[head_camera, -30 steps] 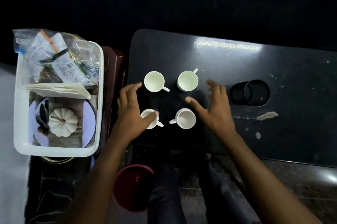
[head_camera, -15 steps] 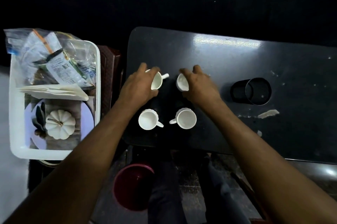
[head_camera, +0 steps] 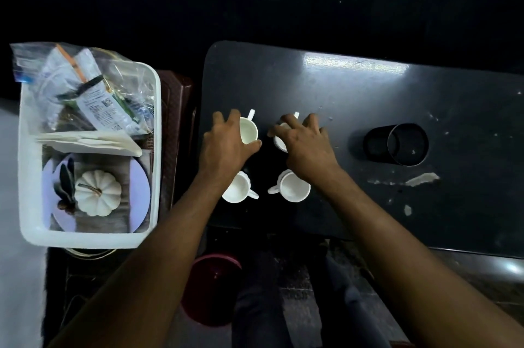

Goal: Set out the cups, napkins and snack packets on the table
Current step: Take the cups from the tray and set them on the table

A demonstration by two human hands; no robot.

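Note:
Several white cups stand in a square on the dark table (head_camera: pixel 368 109). My left hand (head_camera: pixel 226 146) grips the far left cup (head_camera: pixel 249 132), its handle pointing away from me. My right hand (head_camera: pixel 306 143) closes over the far right cup (head_camera: pixel 280 143), which is mostly hidden. The near left cup (head_camera: pixel 236 191) and near right cup (head_camera: pixel 293 190) stand free below my wrists. Snack packets (head_camera: pixel 93 98) in a clear bag and folded napkins (head_camera: pixel 90 140) lie in the white tub (head_camera: pixel 154 149) at the left.
A black cylindrical holder (head_camera: pixel 397 145) stands on the table to the right of the cups. The tub also holds a white pumpkin (head_camera: pixel 97 193) on a lilac plate (head_camera: pixel 140 183). A maroon bucket (head_camera: pixel 212 288) sits on the floor by my legs.
My hands left the two near cups, reached forward and closed on the two far cups. The far left cup's handle has turned from pointing right to pointing away.

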